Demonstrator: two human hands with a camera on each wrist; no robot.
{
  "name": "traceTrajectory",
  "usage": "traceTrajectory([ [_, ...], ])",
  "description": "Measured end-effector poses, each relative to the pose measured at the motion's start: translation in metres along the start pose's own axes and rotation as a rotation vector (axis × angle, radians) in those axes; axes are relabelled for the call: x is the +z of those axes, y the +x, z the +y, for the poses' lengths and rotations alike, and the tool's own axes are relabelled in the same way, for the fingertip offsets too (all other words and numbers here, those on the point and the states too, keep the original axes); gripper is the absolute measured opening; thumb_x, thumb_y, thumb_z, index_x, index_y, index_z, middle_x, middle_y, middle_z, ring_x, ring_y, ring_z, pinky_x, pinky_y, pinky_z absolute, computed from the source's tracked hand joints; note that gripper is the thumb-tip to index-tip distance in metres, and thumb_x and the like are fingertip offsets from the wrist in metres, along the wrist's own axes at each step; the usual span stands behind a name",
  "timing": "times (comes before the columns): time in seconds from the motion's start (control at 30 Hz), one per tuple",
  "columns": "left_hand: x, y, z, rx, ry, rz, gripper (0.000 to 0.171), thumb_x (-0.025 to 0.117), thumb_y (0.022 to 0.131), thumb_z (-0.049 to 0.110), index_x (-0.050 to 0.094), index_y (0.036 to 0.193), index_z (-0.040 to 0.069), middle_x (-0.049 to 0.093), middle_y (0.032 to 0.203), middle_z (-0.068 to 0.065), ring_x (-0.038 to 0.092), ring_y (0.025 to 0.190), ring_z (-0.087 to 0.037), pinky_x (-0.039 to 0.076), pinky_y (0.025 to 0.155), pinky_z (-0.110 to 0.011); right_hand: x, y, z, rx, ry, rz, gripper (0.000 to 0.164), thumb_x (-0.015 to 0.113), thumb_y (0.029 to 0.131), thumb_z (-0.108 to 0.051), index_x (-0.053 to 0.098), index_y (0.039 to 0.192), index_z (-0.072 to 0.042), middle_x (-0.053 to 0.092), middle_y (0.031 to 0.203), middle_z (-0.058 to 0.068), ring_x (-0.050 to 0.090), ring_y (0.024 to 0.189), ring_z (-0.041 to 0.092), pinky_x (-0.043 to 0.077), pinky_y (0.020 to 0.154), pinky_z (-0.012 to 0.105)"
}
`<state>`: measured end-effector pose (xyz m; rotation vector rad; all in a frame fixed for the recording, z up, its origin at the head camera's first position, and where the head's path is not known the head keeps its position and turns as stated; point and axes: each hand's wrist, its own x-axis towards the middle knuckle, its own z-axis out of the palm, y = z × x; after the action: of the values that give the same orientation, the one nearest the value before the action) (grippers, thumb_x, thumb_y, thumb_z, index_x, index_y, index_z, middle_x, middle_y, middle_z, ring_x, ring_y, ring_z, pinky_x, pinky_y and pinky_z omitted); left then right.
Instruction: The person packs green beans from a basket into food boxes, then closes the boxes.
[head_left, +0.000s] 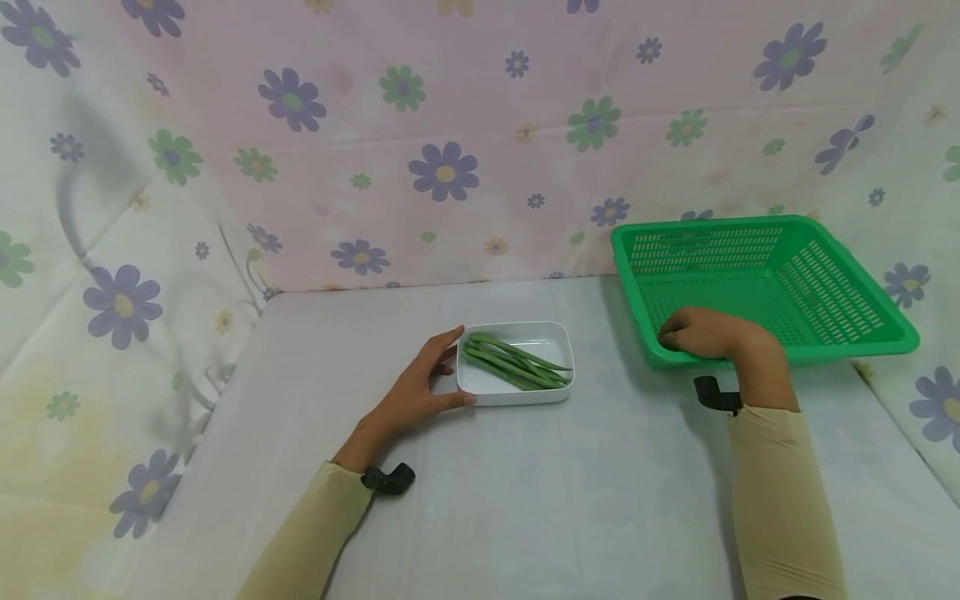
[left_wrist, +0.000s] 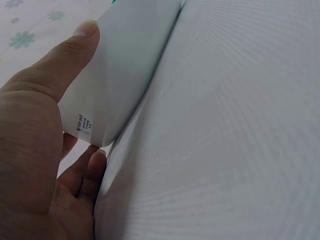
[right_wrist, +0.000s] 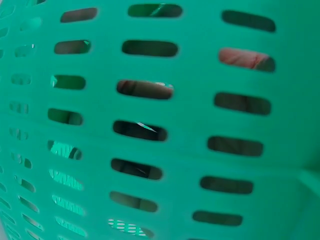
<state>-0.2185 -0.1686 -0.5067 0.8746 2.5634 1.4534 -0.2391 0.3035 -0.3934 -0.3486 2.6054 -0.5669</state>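
Note:
A white rectangular dish point(head_left: 516, 397) stands on the table with several green beans point(head_left: 517, 363) lying in it. My left hand point(head_left: 412, 385) holds the dish by its left end, the thumb on the near side and the fingers towards the far corner. In the left wrist view the thumb point(left_wrist: 75, 52) lies along the dish's wall point(left_wrist: 125, 60), which bears small print. My right hand point(head_left: 705, 332) reaches over the near rim into a green plastic basket point(head_left: 757, 223), fingers curled down near its left front corner. The basket's slotted wall point(right_wrist: 195, 120) hides most of that hand; whether it holds anything is unclear.
The basket stands at the right back, its near wall between the right forearm and the basket floor. White cloth covers the table point(head_left: 525, 500). A flowered curtain point(head_left: 487, 125) hangs behind and along both sides.

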Motion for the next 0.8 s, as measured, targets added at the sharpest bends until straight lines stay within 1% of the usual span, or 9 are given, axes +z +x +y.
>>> traceTrajectory([
  [0.17, -0.0010, 0.0003, -0.0033, -0.013, -0.008, -0.014, 0.108, 0.092, 0.086, 0.026, 0.024, 0.171, 0.022, 0.031, 0.169, 0.004, 0.042, 0.152, -0.020, 0.049, 0.112, -0.045, 0.0000, 0.0005, 0.0010, 0.001, 0.016, 0.006, 0.046, 0.051, 0.104, -0.019, 0.064, 0.139, 0.008, 0.056, 0.146, 0.033, 0.049, 0.136, 0.054, 0.044, 0.107, 0.069],
  [0.27, -0.0011, 0.0005, -0.0033, -0.017, -0.004, -0.018, 0.108, 0.092, 0.087, 0.028, 0.024, 0.171, 0.022, 0.030, 0.170, 0.005, 0.042, 0.153, -0.021, 0.049, 0.112, -0.044, -0.0002, 0.0012, 0.0018, -0.012, 0.033, 0.009, 0.043, 0.052, 0.100, -0.013, 0.067, 0.135, 0.008, 0.061, 0.141, 0.031, 0.055, 0.128, 0.048, 0.048, 0.103, 0.067],
  [0.4, -0.0012, 0.0008, -0.0027, -0.012, -0.002, -0.016, 0.108, 0.092, 0.087, 0.026, 0.024, 0.170, 0.019, 0.030, 0.170, 0.003, 0.042, 0.153, -0.023, 0.050, 0.111, -0.044, -0.0012, 0.0029, 0.0026, -0.056, 0.039, 0.038, 0.037, 0.051, 0.093, -0.004, 0.073, 0.121, 0.003, 0.070, 0.123, 0.021, 0.061, 0.111, 0.037, 0.052, 0.095, 0.061],
  [0.5, -0.0013, 0.0009, -0.0023, -0.008, -0.003, -0.015, 0.108, 0.092, 0.086, 0.025, 0.024, 0.170, 0.018, 0.030, 0.170, 0.003, 0.042, 0.153, -0.023, 0.050, 0.111, -0.044, -0.0025, 0.0034, 0.0026, -0.089, 0.030, 0.071, 0.036, 0.051, 0.090, -0.001, 0.076, 0.115, 0.000, 0.072, 0.116, 0.016, 0.062, 0.105, 0.033, 0.053, 0.091, 0.059],
  [0.57, -0.0015, 0.0008, -0.0020, -0.011, -0.004, -0.017, 0.109, 0.092, 0.086, 0.025, 0.024, 0.171, 0.019, 0.030, 0.170, 0.005, 0.041, 0.153, -0.021, 0.050, 0.111, -0.043, -0.0031, 0.0032, 0.0024, -0.102, 0.027, 0.090, 0.038, 0.051, 0.087, 0.001, 0.076, 0.115, -0.001, 0.072, 0.116, 0.016, 0.062, 0.103, 0.032, 0.054, 0.089, 0.057],
  [0.7, -0.0018, 0.0004, -0.0019, -0.019, -0.001, -0.020, 0.109, 0.092, 0.086, 0.026, 0.024, 0.171, 0.020, 0.031, 0.169, 0.007, 0.041, 0.153, -0.017, 0.049, 0.111, -0.039, -0.0037, 0.0035, 0.0024, -0.137, 0.016, 0.124, 0.030, 0.055, 0.094, 0.001, 0.077, 0.113, -0.005, 0.073, 0.113, 0.013, 0.062, 0.100, 0.030, 0.054, 0.085, 0.053],
  [0.77, -0.0017, 0.0000, -0.0021, -0.016, -0.001, -0.017, 0.109, 0.092, 0.086, 0.025, 0.024, 0.171, 0.020, 0.031, 0.170, 0.006, 0.042, 0.152, -0.018, 0.050, 0.111, -0.039, -0.0037, 0.0032, 0.0025, -0.155, 0.010, 0.144, 0.026, 0.058, 0.097, 0.000, 0.077, 0.114, -0.004, 0.073, 0.113, 0.013, 0.063, 0.100, 0.030, 0.054, 0.084, 0.054],
  [0.8, -0.0016, -0.0003, -0.0018, -0.012, -0.002, -0.014, 0.109, 0.093, 0.086, 0.024, 0.025, 0.170, 0.020, 0.031, 0.169, 0.005, 0.042, 0.152, -0.019, 0.050, 0.111, -0.041, -0.0035, 0.0031, 0.0027, -0.163, 0.008, 0.154, 0.024, 0.059, 0.099, -0.001, 0.076, 0.115, -0.004, 0.073, 0.113, 0.014, 0.064, 0.101, 0.031, 0.054, 0.085, 0.055],
])
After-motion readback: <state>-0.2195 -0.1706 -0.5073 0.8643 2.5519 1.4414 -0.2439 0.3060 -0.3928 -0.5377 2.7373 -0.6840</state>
